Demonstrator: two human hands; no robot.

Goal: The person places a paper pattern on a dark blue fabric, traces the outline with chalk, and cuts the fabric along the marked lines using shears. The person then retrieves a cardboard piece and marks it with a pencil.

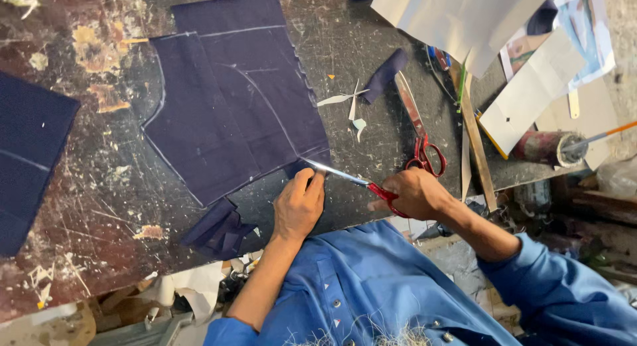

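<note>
I see a scarred dark surface [99, 187]; my right hand [415, 192] grips red-handled scissors [352, 179], left hand [298, 203] pressed flat on navy cloth [232, 114].

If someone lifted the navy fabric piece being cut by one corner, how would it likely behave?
The fabric would probably drape and fold, since it lies thin and flat on the table. It looks light, so it may slide when pushed; the left hand presses by its edge while the scissors cut.
</note>
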